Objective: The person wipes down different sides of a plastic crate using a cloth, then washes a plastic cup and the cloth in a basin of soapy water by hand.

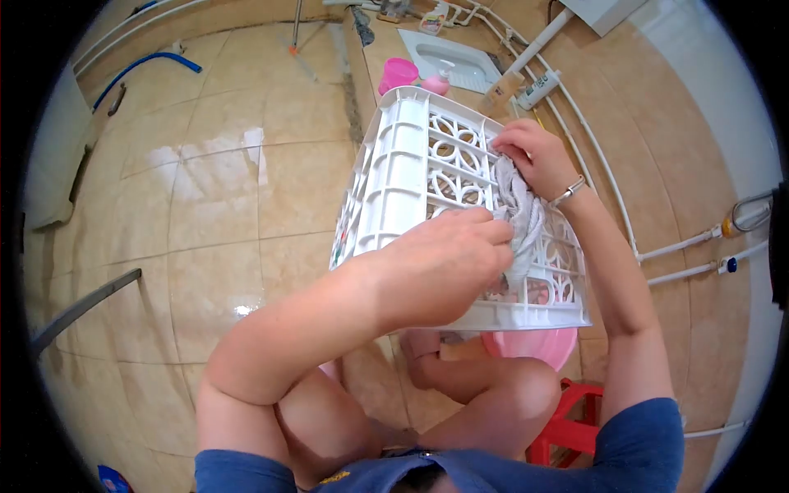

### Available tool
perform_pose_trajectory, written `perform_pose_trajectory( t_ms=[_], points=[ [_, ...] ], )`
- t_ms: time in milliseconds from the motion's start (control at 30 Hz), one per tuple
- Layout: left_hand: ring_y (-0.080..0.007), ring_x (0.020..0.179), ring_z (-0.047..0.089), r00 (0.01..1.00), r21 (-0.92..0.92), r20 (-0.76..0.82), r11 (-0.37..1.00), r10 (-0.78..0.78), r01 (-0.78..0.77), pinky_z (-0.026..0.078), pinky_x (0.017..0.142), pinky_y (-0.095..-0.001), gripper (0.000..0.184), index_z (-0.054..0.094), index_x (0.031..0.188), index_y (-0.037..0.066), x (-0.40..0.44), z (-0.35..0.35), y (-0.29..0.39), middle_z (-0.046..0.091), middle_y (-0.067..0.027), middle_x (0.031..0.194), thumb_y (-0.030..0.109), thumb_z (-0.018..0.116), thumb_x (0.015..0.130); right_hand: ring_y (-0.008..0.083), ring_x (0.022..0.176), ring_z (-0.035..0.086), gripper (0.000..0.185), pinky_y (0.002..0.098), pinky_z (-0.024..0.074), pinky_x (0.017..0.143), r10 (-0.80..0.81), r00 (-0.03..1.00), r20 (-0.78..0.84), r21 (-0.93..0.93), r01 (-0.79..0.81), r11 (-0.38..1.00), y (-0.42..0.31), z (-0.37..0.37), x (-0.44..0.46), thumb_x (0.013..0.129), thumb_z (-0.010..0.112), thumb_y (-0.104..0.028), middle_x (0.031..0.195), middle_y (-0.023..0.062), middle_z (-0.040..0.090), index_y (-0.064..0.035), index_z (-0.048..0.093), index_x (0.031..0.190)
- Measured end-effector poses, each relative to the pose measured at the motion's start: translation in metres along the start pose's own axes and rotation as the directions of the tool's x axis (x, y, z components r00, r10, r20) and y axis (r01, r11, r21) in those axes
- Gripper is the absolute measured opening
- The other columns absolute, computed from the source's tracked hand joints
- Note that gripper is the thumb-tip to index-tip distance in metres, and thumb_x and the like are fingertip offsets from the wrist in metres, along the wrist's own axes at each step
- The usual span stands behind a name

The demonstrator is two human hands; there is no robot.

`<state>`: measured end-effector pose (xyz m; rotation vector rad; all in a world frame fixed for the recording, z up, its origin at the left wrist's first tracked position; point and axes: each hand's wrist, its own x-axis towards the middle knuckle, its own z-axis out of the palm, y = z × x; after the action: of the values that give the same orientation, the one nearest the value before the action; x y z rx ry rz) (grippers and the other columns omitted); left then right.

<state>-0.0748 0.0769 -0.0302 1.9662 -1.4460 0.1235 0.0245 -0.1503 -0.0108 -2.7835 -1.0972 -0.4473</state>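
A white plastic basket (396, 164) with openwork sides is tilted up in front of me, above my knees. A damp-looking grey-white cloth (519, 205) lies bunched against its patterned side. My left hand (452, 261) reaches across the basket, its fingers curled on the lower part of the cloth. Higher up, near the basket's far edge, my right hand (538, 158) has its fingers bent over the top of the cloth; a bracelet circles that wrist. The fingertips of both hands are partly hidden.
Below the basket is a pink basin (538, 345), with a red stool (567, 431) beside my leg. Beyond stand a pink cup (399, 76), a pink pump bottle (437, 80) and a squat toilet (452, 62). White pipes (608, 181) run along the right wall. The floor tiles (205, 181) look wet.
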Motion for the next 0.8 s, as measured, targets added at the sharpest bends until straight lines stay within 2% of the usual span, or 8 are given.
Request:
perform_pose_trajectory(
  t_ms=[67,133,267,433,500,600,700,800],
  points=[
    [-0.0289,0.097,0.049,1.0,-0.014,0.003,1.0,-0.012,0.012,0.04,0.085,-0.035,0.019,0.055,0.088,0.0,0.0,0.0,0.001,0.053,-0.0134,0.102,0.007,0.059,0.071,0.0214,0.08,0.058,0.012,0.0285,0.0468,0.07,0.084,0.996,-0.036,0.107,-0.079,0.991,-0.003,0.0,0.003,0.078,0.06,-0.008,0.086,0.0095,0.059,-0.0037,0.06,0.09],
    [-0.0292,0.097,0.049,1.0,0.002,0.025,1.0,-0.016,0.016,0.04,0.086,-0.0351,0.022,0.054,0.091,0.0,0.002,0.0,0.002,0.053,-0.0136,0.103,0.007,0.059,0.071,0.019,0.078,0.059,0.012,0.0272,0.0471,0.068,0.216,0.96,-0.175,0.22,-0.176,0.96,-0.018,0.0,0.021,0.077,0.062,-0.008,0.085,0.0097,0.06,-0.0035,0.06,0.088],
    [-0.0294,0.098,0.049,1.0,-0.018,-0.021,1.0,-0.014,0.014,0.04,0.086,-0.0353,0.023,0.054,0.092,0.0,0.001,0.002,-0.001,0.053,-0.0137,0.104,0.006,0.059,0.071,0.0237,0.076,0.058,0.009,0.0299,0.0472,0.068,0.016,0.998,-0.064,0.032,-0.014,0.999,0.0,0.016,0.024,0.078,0.061,-0.009,0.086,0.0102,0.058,-0.004,0.061,0.085],
    [-0.0299,0.098,0.049,1.0,-0.058,-0.031,0.998,-0.006,0.004,0.04,0.086,-0.0352,0.021,0.054,0.092,0.0,0.0,0.003,0.0,0.053,-0.0142,0.104,0.006,0.059,0.072,0.026,0.082,0.056,0.008,0.0306,0.0465,0.071,-0.043,0.998,0.046,0.047,0.04,0.998,-0.009,0.003,0.017,0.077,0.059,-0.007,0.087,0.0099,0.057,-0.0042,0.061,0.084],
    [-0.03,0.099,0.049,1.0,-0.026,-0.009,1.0,0.004,-0.005,0.04,0.086,-0.0352,0.021,0.054,0.092,0.001,0.002,0.004,0.0,0.053,-0.0144,0.104,0.007,0.059,0.072,0.0266,0.084,0.055,0.007,0.0314,0.0457,0.072,-0.132,0.989,0.069,0.13,0.123,0.984,-0.011,-0.001,0.016,0.077,0.058,-0.006,0.086,0.0101,0.057,-0.004,0.06,0.084],
    [-0.0303,0.099,0.049,1.0,-0.009,-0.003,1.0,0.005,-0.005,0.04,0.086,-0.0356,0.021,0.054,0.092,0.001,0.0,0.004,-0.003,0.052,-0.0146,0.104,0.007,0.059,0.073,0.0267,0.084,0.054,0.007,0.0327,0.0449,0.072,-0.214,0.963,0.166,0.086,0.202,0.976,0.002,-0.004,0.03,0.077,0.057,-0.003,0.087,0.0102,0.057,-0.0032,0.059,0.084],
    [-0.0305,0.099,0.049,1.0,-0.033,-0.02,0.999,0.003,-0.003,0.04,0.086,-0.0361,0.021,0.053,0.092,0.001,-0.001,0.004,-0.003,0.052,-0.0148,0.104,0.007,0.059,0.073,0.0267,0.083,0.053,0.007,0.0333,0.0444,0.071,-0.251,0.965,0.079,-0.033,0.254,0.967,0.018,0.006,0.041,0.077,0.057,-0.002,0.088,0.0097,0.057,-0.0027,0.058,0.084],
    [-0.0308,0.099,0.049,1.0,-0.03,-0.029,1.0,-0.006,0.005,0.04,0.086,-0.0363,0.021,0.053,0.092,0.001,-0.002,0.003,-0.002,0.052,-0.0149,0.104,0.007,0.058,0.073,0.0266,0.083,0.053,0.007,0.033,0.0445,0.071,-0.229,0.971,0.073,0.059,0.225,0.972,0.007,0.005,0.022,0.077,0.058,-0.004,0.088,0.0099,0.057,-0.0022,0.058,0.084]
  ],
)
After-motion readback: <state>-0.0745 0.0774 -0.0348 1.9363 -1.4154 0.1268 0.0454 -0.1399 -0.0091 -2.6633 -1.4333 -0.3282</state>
